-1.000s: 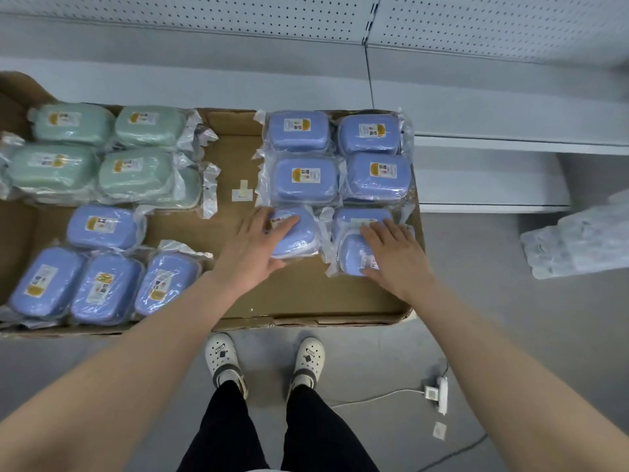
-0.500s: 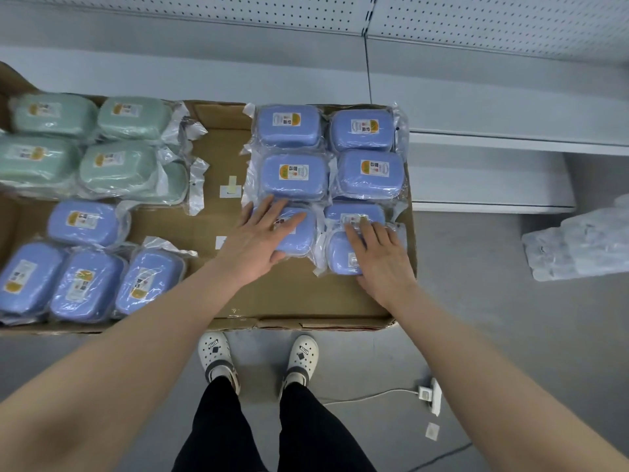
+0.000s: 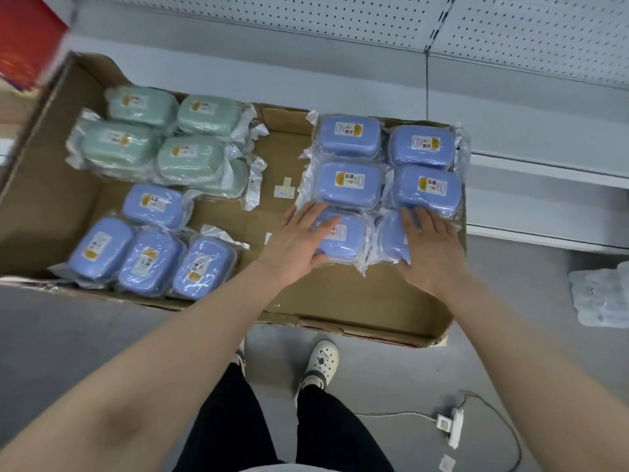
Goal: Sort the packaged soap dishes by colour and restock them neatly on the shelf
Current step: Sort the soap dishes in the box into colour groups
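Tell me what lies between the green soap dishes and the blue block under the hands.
Head view: bare cardboard with one small pale sticker, flanked by wrapper ends of the green soap dishes and the blue block.

Light's flat, cool and even, seemingly from overhead, so shadows barely register: just a faint soft smudge under the left hand [image 3: 299,240] and right hand [image 3: 429,247]. The clear plastic wrappers [image 3: 308,172] on the blue oval soap dishes [image 3: 350,180] just beyond the fingertips throw small white glare streaks, same on the ones off to the left of the hands. Labels are too soft to read. Far up-left of the hands a red boxy shape [image 3: 27,35] is pure motion smear. The wide-angle lens bends the white perforated shelf back panel [image 3: 531,39] and stretches the bare forearms [image 3: 170,369] toward the bottom edge.
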A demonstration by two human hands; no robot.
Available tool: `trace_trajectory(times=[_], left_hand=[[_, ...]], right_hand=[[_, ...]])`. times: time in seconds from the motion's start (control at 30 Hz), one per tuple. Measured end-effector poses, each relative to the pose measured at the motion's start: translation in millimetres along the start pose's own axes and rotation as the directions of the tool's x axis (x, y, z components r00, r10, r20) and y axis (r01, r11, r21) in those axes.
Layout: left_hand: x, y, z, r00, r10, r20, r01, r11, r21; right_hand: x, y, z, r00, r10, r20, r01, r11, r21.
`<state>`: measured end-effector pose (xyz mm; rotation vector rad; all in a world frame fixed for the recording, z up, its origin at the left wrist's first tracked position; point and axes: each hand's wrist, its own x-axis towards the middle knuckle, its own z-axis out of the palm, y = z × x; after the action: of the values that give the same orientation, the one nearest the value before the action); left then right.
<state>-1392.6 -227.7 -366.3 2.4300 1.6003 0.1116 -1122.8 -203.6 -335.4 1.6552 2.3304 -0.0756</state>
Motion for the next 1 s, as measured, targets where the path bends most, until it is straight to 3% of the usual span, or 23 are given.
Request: trace_trajectory(times=[0.17, 0.3, 0.43, 0.53, 0.6, 0.8, 0.9, 1.0], left_hand=[[-47, -60, -13, 0.992, -0.08, -0.097, 0.074, 0.995, -0.061], [-106, -130, -25, 0.95, -0.282, -0.133, 0.27, 0.957, -0.105], [-162, -198, -24, 0.826, -0.559, 0.069, 0.563, 0.824, -0.064], [-184, -222, -12, 0.783, -0.575, 0.236, 0.591, 0.807, 0.005], [-186, -227, -6, 0.779, -0.557, 0.288, 0.576, 0.817, 0.022], [-172, -226, -9, 0.745, -0.554, 0.372, 0.607, 0.794, -0.032], [-167, -225, -19, 0.742, -0.539, 0.398, 0.612, 0.787, -0.075], [-164, -220, -33, 0.793, -0.484, 0.369, 0.567, 0.808, -0.158]], right_hand=[[3, -60, -25, 0.989, -0.014, -0.147, 0.023, 0.998, 0.064], [21, -151, -43, 0.981, -0.133, -0.14, 0.151, 0.98, 0.133], [49, -255, -29, 0.916, -0.395, -0.072, 0.401, 0.906, 0.133], [67, -310, -17, 0.836, -0.54, 0.099, 0.532, 0.841, 0.094], [77, -329, -12, 0.799, -0.562, 0.213, 0.57, 0.821, 0.029], [78, -328, -9, 0.854, -0.467, 0.23, 0.487, 0.872, -0.039], [75, -306, -24, 0.928, -0.356, 0.108, 0.361, 0.932, -0.023], [73, -273, -53, 0.976, -0.215, -0.045, 0.217, 0.975, 0.055]])
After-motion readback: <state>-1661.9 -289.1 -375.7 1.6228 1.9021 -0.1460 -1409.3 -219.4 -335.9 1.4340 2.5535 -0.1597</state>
